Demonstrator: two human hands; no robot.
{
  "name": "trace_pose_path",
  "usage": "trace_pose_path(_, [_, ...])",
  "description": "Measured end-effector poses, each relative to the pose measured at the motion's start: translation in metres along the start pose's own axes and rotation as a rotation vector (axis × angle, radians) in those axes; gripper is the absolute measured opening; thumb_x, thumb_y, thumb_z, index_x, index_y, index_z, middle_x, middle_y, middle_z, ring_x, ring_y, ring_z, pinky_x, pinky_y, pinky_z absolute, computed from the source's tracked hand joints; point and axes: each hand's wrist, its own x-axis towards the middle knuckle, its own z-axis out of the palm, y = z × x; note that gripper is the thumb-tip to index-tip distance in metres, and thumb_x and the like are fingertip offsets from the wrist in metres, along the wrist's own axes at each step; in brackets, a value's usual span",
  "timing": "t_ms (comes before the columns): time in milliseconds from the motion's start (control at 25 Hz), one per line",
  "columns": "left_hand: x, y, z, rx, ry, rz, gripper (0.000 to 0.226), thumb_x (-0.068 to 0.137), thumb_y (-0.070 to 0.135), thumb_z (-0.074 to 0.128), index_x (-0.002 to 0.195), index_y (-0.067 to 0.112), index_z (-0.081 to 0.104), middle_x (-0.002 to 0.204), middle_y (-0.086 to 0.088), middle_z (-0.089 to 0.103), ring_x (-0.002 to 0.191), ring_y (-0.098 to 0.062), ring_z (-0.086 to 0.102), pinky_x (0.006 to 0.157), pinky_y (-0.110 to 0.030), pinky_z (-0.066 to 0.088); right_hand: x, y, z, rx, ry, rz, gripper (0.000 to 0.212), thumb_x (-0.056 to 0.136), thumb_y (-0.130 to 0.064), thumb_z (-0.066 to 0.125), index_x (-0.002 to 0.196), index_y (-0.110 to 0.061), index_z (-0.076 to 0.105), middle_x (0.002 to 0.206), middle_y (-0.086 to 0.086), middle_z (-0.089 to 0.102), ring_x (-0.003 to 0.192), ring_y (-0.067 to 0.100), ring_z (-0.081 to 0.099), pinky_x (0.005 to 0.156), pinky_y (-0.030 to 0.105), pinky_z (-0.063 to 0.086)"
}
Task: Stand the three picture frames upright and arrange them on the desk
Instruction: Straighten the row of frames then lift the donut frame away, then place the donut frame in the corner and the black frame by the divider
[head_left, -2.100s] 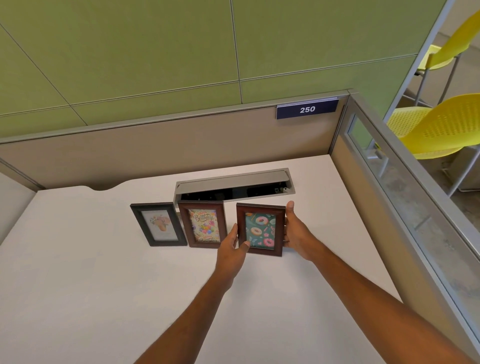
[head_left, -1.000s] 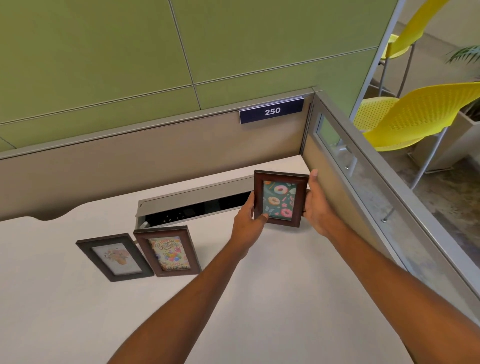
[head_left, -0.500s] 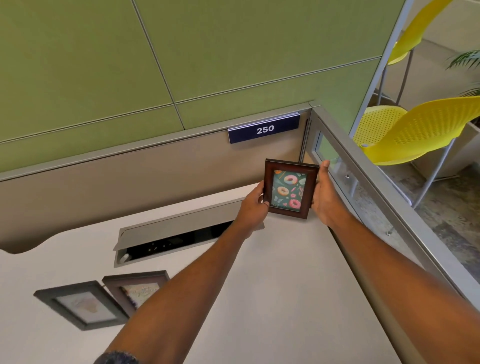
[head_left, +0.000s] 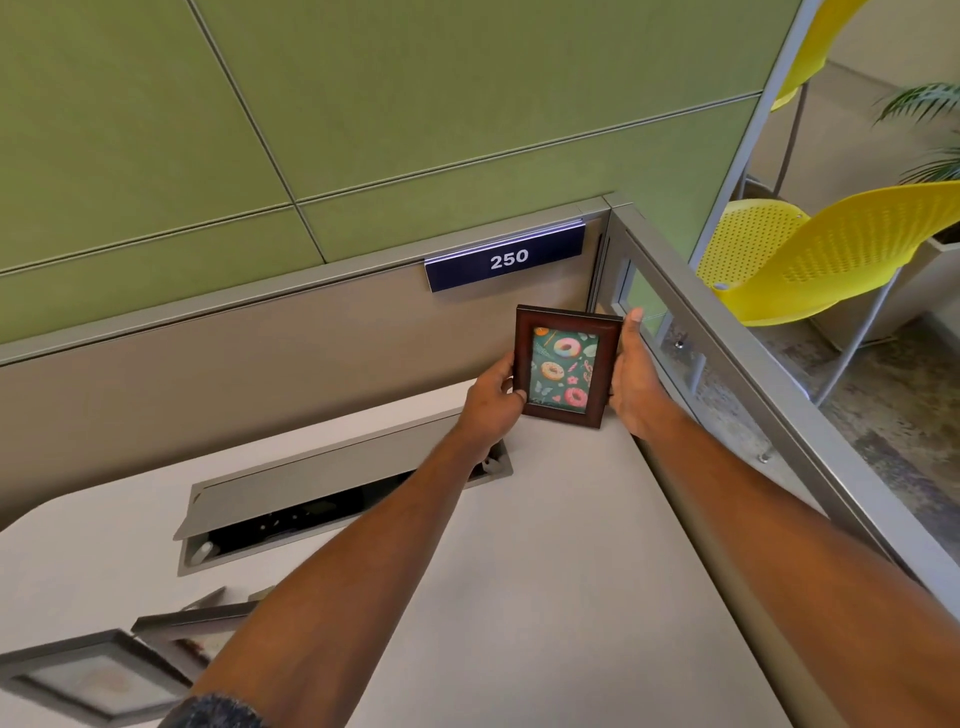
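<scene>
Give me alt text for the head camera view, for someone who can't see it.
Two hands, left and right, hold a donut-print picture frame upright at the desk's far right corner, below a "250" sign. Two more frames, a grey one and a brown one, sit at the lower left, blurred.

Both hands (head_left: 493, 402) (head_left: 635, 387) outstretched, fingers (head_left: 506, 382) clamped inward

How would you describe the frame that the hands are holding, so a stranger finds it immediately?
Look under the blue 250 sign, in the desk's far right corner. Both hands hold the donut picture frame upright there. Unlike the two frames near the bottom left edge, it has dark red-brown wood and a green donut print.
</scene>
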Motion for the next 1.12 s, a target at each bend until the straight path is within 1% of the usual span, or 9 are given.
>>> trace_pose_path(200, [0.005, -0.006, 0.003, 0.008, 0.008, 0.009, 0.068, 0.103, -0.008, 0.055, 0.161, 0.027, 0.050, 0.138, 0.007, 0.065, 0.129, -0.010, 0.059, 0.071, -0.005, 0.057, 0.006, -0.001, -0.002, -0.025, 0.047, 0.027, 0.085, 0.089, -0.094, 0.022, 0.117, -0.036, 0.077, 0.113, 0.002, 0.085, 0.097, 0.022, 0.084, 0.082, 0.041, 0.059])
trace_pose_path(320, [0.006, -0.005, 0.003, 0.010, -0.001, 0.005, 0.068, 0.105, -0.005, 0.056, 0.163, 0.029, 0.046, 0.147, 0.003, 0.063, 0.138, -0.015, 0.057, 0.084, -0.016, 0.058, 0.005, -0.001, -0.001, -0.059, 0.083, 0.052, 0.086, 0.087, -0.097, 0.020, 0.108, -0.038, 0.078, 0.102, -0.003, 0.086, 0.092, 0.020, 0.084, 0.078, 0.039, 0.057])
trace_pose_path(520, [-0.002, -0.002, 0.002, 0.046, -0.007, -0.051, 0.072, 0.107, 0.003, 0.060, 0.169, 0.030, 0.034, 0.168, -0.004, 0.047, 0.156, -0.029, 0.043, 0.121, -0.047, 0.049, -0.006, -0.003, -0.004, -0.102, 0.090, 0.077, 0.079, 0.088, -0.096, 0.020, 0.100, -0.039, 0.073, 0.091, -0.008, 0.082, 0.086, 0.014, 0.079, 0.077, 0.037, 0.056])
trace_pose_path(640, [-0.019, 0.002, 0.002, 0.035, 0.075, -0.091, 0.071, 0.107, 0.010, 0.062, 0.170, 0.024, 0.032, 0.170, -0.007, 0.044, 0.156, -0.029, 0.044, 0.124, -0.046, 0.044, -0.027, 0.001, -0.009, -0.152, 0.065, 0.063, 0.075, 0.092, -0.092, 0.019, 0.112, -0.036, 0.065, 0.098, -0.008, 0.073, 0.092, 0.010, 0.071, 0.082, 0.033, 0.052])
trace_pose_path(720, [-0.038, 0.006, 0.002, 0.029, 0.153, -0.102, 0.068, 0.107, 0.011, 0.061, 0.169, 0.021, 0.034, 0.169, -0.008, 0.045, 0.156, -0.028, 0.045, 0.120, -0.043, 0.048, -0.046, 0.007, -0.012, -0.219, 0.067, 0.008, 0.063, 0.100, -0.083, 0.025, 0.119, -0.035, 0.062, 0.098, -0.011, 0.070, 0.091, 0.005, 0.068, 0.075, 0.026, 0.048])
trace_pose_path(800, [-0.064, 0.009, 0.002, -0.002, 0.184, -0.103, 0.063, 0.108, 0.009, 0.058, 0.167, 0.021, 0.037, 0.167, -0.007, 0.048, 0.152, -0.028, 0.048, 0.105, -0.037, 0.053, -0.068, 0.014, -0.014, -0.345, 0.125, -0.071, 0.050, 0.107, -0.069, 0.039, 0.107, -0.029, 0.068, 0.092, -0.008, 0.069, 0.084, 0.008, 0.065, 0.072, 0.026, 0.046])
trace_pose_path(960, [-0.116, 0.012, -0.004, -0.027, 0.169, -0.077, 0.055, 0.107, 0.006, 0.055, 0.160, 0.017, 0.048, 0.158, -0.013, 0.055, 0.144, -0.028, 0.055, 0.118, -0.047, 0.051, -0.108, 0.029, -0.021, -0.442, 0.268, -0.078, 0.037, 0.104, -0.052, 0.062, 0.086, -0.020, 0.064, 0.106, 0.016, 0.069, 0.096, 0.026, 0.062, 0.089, 0.050, 0.054])
trace_pose_path(1040, [-0.141, 0.016, -0.008, -0.043, 0.170, -0.074, 0.050, 0.106, 0.005, 0.053, 0.154, 0.017, 0.055, 0.149, -0.012, 0.062, 0.135, -0.028, 0.061, 0.111, -0.043, 0.056, -0.131, 0.031, -0.019, -0.434, 0.226, -0.070, 0.038, 0.104, -0.048, 0.064, 0.099, -0.011, 0.069, 0.109, 0.020, 0.070, 0.095, 0.027, 0.064, 0.085, 0.049, 0.054])
trace_pose_path(1120, [-0.168, 0.019, -0.013, -0.028, 0.157, -0.061, 0.044, 0.106, 0.004, 0.051, 0.146, 0.016, 0.063, 0.136, -0.006, 0.067, 0.122, -0.022, 0.063, 0.091, -0.025, 0.057, -0.153, 0.032, -0.010, -0.458, 0.140, -0.026, 0.041, 0.106, -0.047, 0.061, 0.117, -0.008, 0.068, 0.114, 0.014, 0.070, 0.101, 0.029, 0.069, 0.092, 0.054, 0.058])
